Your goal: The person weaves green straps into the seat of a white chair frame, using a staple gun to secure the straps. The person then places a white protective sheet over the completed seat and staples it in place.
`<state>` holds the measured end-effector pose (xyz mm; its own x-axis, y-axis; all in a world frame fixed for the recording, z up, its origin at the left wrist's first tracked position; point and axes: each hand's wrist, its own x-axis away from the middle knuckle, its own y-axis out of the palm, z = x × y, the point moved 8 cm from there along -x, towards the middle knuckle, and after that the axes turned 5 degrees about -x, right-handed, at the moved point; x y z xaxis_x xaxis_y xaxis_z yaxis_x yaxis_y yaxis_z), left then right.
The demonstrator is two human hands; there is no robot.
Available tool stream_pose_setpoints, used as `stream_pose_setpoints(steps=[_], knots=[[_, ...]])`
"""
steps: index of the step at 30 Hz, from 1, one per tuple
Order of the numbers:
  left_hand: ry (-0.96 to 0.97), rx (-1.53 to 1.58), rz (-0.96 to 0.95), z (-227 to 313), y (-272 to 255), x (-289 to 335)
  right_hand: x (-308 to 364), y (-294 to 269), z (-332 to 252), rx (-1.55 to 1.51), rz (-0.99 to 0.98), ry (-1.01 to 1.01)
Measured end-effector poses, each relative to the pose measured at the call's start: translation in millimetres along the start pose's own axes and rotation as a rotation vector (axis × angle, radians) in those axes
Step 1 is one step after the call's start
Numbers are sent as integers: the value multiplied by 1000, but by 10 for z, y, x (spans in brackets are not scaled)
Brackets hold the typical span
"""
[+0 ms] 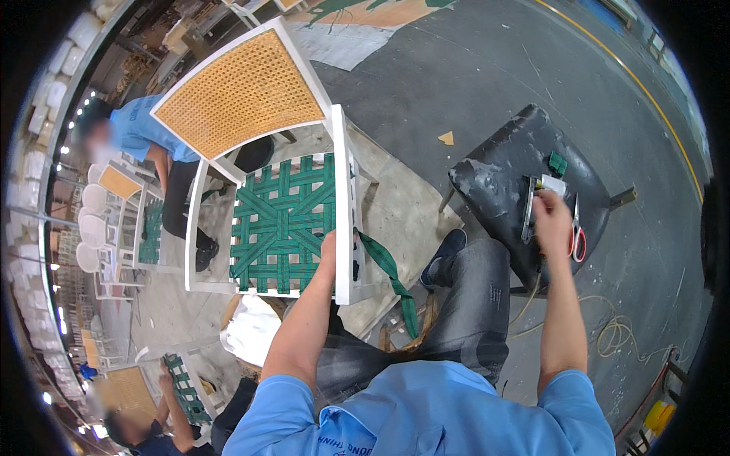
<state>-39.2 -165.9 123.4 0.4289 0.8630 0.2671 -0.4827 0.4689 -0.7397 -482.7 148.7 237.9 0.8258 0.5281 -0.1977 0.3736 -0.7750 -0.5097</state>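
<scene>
A white chair [344,205] with a cane back [243,83] stands in front of me, its seat woven from green webbing [281,220]. My left hand [328,249] is at the seat's right edge, against the side rail; its fingers are mostly hidden. A loose green webbing strap [389,275] hangs outside that rail. To the right, my right hand [553,225] is closed around what looks like a staple gun [529,207] on a worn black padded stool [487,171]. Beside it lie red-handled scissors [578,242] and a small green webbing roll [557,163].
A thin air hose [525,308] runs off the stool and coils on the grey floor. At left, a co-worker in blue [144,125] is near more chairs; another [171,425] handles a webbed chair at lower left. White material [251,330] lies below my chair.
</scene>
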Motion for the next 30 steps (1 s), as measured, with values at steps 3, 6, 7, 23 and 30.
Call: stream_pose_setpoints(steps=[3,6,7,23,30], knots=[[-108,-2,8,-356,-207,85,723,1172,-749,-185,-447,21],[-189,-228,105,-404,-400,92,1447,2148,-1262,-301,-951,-121],[-148,-207,89,-346,-362,69,1622,2428,-1290,-313,-1020,-124],[-346,367,-117,-437,-222,74,2241,3504,-1238,-174,-1093,-248],[-281,346,-152,-261,-211,64,2179,3445,-1287,-195,-1036,-304]])
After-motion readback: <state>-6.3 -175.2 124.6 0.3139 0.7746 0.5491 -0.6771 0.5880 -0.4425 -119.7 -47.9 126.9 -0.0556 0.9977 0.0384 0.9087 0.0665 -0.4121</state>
